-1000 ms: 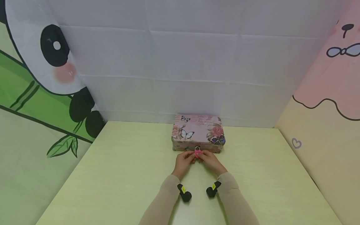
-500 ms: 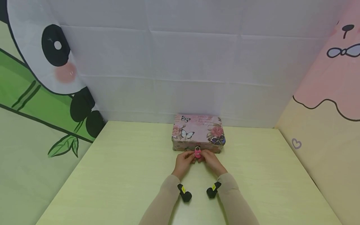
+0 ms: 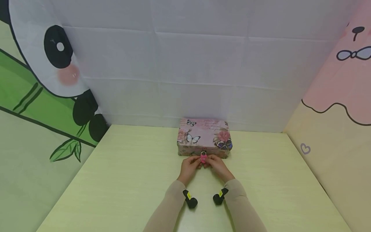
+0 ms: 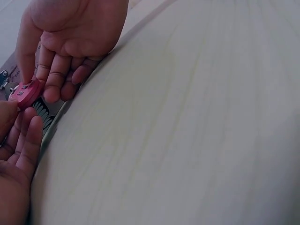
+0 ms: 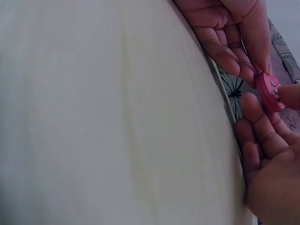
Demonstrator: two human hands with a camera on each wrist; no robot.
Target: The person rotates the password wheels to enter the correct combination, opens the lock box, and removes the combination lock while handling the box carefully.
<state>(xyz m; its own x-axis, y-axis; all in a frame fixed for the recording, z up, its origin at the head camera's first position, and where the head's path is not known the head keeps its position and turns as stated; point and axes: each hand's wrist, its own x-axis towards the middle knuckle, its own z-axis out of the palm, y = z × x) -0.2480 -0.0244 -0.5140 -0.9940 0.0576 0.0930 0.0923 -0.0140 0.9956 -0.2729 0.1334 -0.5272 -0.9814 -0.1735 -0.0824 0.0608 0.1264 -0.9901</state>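
Observation:
A small pink combination padlock (image 3: 204, 159) hangs by its shackle at the front clasp of a pink box (image 3: 204, 133) printed with butterflies and flowers. The box's lid is down. My left hand (image 3: 189, 166) pinches the padlock's left side between thumb and fingers. From the right, my right hand (image 3: 218, 165) holds its other side, thumb at the front. Number dials show on the padlock (image 5: 269, 90) in the right wrist view, but their digits are too small to read. Several fingers of both hands lie loosely below it. Whether the shackle is locked cannot be told.
The box stands on a pale yellow table (image 3: 130, 180), close to a white cloth backdrop (image 3: 200, 64). Printed cartoon sheets flank the table at left and right. A black wrist camera (image 3: 191, 201) is strapped to each forearm.
My right thumb lifts slightly off the padlock's face, then returns to its right side. Both hands, the padlock and the box otherwise stay in place.

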